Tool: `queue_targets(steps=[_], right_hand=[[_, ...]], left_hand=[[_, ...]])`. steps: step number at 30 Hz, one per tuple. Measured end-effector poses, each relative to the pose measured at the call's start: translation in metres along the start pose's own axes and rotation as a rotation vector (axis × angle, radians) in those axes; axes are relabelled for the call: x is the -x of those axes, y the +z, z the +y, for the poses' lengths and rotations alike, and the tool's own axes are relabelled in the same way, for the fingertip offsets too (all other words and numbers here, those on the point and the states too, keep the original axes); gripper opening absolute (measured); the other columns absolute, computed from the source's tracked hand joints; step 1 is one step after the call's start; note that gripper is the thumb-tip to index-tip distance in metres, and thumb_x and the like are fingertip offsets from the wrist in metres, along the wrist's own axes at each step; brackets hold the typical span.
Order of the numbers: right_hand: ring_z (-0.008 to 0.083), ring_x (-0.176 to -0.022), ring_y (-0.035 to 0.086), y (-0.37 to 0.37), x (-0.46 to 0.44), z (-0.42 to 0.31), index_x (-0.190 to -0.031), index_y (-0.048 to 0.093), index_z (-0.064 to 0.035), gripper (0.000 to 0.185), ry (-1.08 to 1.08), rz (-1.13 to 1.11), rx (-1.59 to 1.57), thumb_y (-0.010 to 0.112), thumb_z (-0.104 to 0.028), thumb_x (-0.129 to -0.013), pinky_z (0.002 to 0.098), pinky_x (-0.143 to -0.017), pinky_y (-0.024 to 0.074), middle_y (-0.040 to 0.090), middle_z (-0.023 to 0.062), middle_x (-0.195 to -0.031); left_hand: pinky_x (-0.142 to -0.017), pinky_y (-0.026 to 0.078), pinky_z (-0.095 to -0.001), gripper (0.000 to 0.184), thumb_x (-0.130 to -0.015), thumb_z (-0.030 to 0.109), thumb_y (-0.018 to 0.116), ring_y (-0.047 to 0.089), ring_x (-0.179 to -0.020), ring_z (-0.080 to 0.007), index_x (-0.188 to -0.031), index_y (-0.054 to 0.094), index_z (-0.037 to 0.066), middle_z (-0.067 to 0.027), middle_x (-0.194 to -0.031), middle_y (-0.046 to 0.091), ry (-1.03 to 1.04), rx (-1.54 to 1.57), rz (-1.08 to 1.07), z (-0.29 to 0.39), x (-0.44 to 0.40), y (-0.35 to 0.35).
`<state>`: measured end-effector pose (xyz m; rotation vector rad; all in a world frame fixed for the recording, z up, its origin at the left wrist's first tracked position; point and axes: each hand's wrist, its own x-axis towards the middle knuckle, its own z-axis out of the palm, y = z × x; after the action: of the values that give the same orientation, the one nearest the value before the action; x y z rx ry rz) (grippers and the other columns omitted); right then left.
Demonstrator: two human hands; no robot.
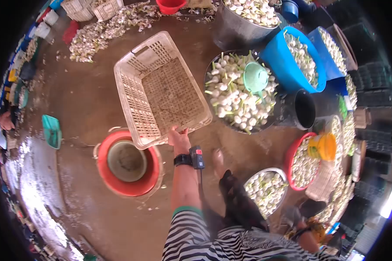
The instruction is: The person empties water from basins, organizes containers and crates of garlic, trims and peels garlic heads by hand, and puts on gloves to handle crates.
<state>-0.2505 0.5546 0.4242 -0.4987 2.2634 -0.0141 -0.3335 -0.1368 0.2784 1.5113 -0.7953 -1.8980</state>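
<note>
The left hand (180,140) has its grip closed on the rim at the near short end of the crate (170,89), whose long axis runs away from the fingers, its far end leaning left. The red tub (151,167) lies just left of that grip, partly behind the crate's near corner in view, so the left hand is nearer; the right hand's state I cannot tell.
</note>
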Motion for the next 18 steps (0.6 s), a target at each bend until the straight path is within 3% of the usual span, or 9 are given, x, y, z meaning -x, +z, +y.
queue_targets(steps=[2, 5, 6, 8, 11, 13, 14, 15, 18], right_hand=[[0.025, -0.077, 0.057, 0.015, 0.059, 0.0, -0.083, 0.054, -0.0128, 0.012, 0.144, 0.029, -0.567, 0.051, -0.015, -0.072, 0.0366, -0.064, 0.0457, 0.057, 0.0068, -0.084], [0.0294, -0.076, 0.06, -0.023, 0.082, -0.073, -0.083, 0.057, -0.0102, 0.016, -0.175, -0.199, 0.247, 0.053, -0.011, -0.067, 0.0374, -0.063, 0.0471, 0.059, 0.0119, -0.078], [0.0263, -0.073, 0.06, -0.023, 0.084, -0.087, -0.08, 0.057, -0.0084, 0.011, -0.2, -0.216, 0.219, 0.054, -0.011, -0.069, 0.0343, -0.06, 0.047, 0.06, 0.0085, -0.076], [0.0226, -0.072, 0.06, -0.033, 0.076, -0.132, -0.083, 0.057, -0.0074, 0.012, 0.147, -0.235, -0.232, 0.052, -0.015, -0.075, 0.0319, -0.06, 0.0466, 0.06, 0.0052, -0.077], [0.0169, -0.069, 0.057, 0.014, 0.077, -0.083, -0.085, 0.059, -0.0064, 0.023, 0.422, -0.17, -0.897, 0.047, -0.027, -0.087, 0.0274, -0.059, 0.0464, 0.059, -0.0001, -0.078], [0.0202, -0.07, 0.058, 0.014, 0.058, -0.07, -0.082, 0.059, -0.0088, 0.018, 0.353, -0.19, -0.689, 0.051, -0.025, -0.082, 0.0309, -0.058, 0.0483, 0.058, 0.0032, -0.083], [0.0231, -0.072, 0.059, -0.026, 0.023, -0.076, -0.081, 0.059, -0.0108, 0.014, 0.105, -0.242, 0.075, 0.054, -0.023, -0.076, 0.0339, -0.058, 0.0494, 0.057, 0.0062, -0.087], [0.0266, -0.067, 0.06, -0.075, -0.011, -0.108, -0.075, 0.06, -0.0105, 0.014, 0.146, -0.216, 0.315, 0.054, -0.023, -0.075, 0.0336, -0.053, 0.0487, 0.057, 0.0097, -0.082], [0.0255, -0.059, 0.057, -0.09, -0.083, -0.021, -0.081, 0.056, -0.0059, 0.018, 0.117, 0.286, 0.4, 0.053, -0.024, -0.081, 0.0368, -0.051, 0.0477, 0.054, 0.011, -0.07]], left_hand=[[-0.067, 0.055, -0.0384, 0.023, -0.075, -0.001, 0.06, 0.052, -0.07, -0.0223, -0.096, 0.052, -0.003, -0.0118, -0.091, 0.047, -0.073, 0.057, 0.053, -0.043, -0.011, 0.005], [-0.071, 0.053, -0.0451, 0.03, -0.079, 0.012, 0.061, 0.053, -0.077, -0.0266, -0.104, 0.051, 0.0, -0.0131, -0.102, 0.047, -0.37, 0.39, 0.197, -0.097, -0.025, 0.008], [-0.072, 0.052, -0.046, 0.033, -0.08, 0.014, 0.059, 0.053, -0.082, -0.0283, -0.109, 0.048, 0.001, -0.0137, -0.105, 0.047, -0.433, 0.444, 0.202, -0.118, -0.026, 0.008], [-0.075, 0.051, -0.0478, 0.041, -0.084, 0.018, 0.056, 0.054, -0.091, -0.0319, -0.119, 0.041, 0.003, -0.0151, -0.111, 0.046, -0.558, 0.541, 0.218, -0.159, -0.013, -0.001], [-0.076, 0.049, -0.0498, 0.05, -0.087, 0.024, 0.053, 0.052, -0.104, -0.0354, -0.128, 0.031, 0.005, -0.0156, -0.118, 0.044, -0.764, 0.327, 0.231, -0.173, 0.039, -0.01], [-0.076, 0.049, -0.0505, 0.049, -0.088, 0.028, 0.05, 0.051, -0.107, -0.036, -0.128, 0.031, 0.004, -0.0159, -0.124, 0.042, -0.769, 0.12, 0.03, -0.169, 0.059, -0.02], [-0.074, 0.049, -0.048, 0.047, -0.089, 0.027, 0.05, 0.053, -0.103, -0.0343, -0.126, 0.034, 0.005, -0.0156, -0.12, 0.045, -0.746, 0.018, -0.066, -0.16, 0.062, -0.03], [-0.072, 0.05, -0.0455, 0.044, -0.089, 0.027, 0.05, 0.056, -0.1, -0.0326, -0.124, 0.036, 0.005, -0.0153, -0.117, 0.048, -0.725, -0.083, -0.16, -0.147, 0.064, -0.039], [-0.061, 0.05, -0.0334, 0.022, -0.087, 0.02, 0.051, 0.062, -0.081, -0.0217, -0.107, 0.05, 0.008, -0.0092, -0.092, 0.06, -0.618, -0.384, -0.347, -0.098, 0.078, -0.069]])
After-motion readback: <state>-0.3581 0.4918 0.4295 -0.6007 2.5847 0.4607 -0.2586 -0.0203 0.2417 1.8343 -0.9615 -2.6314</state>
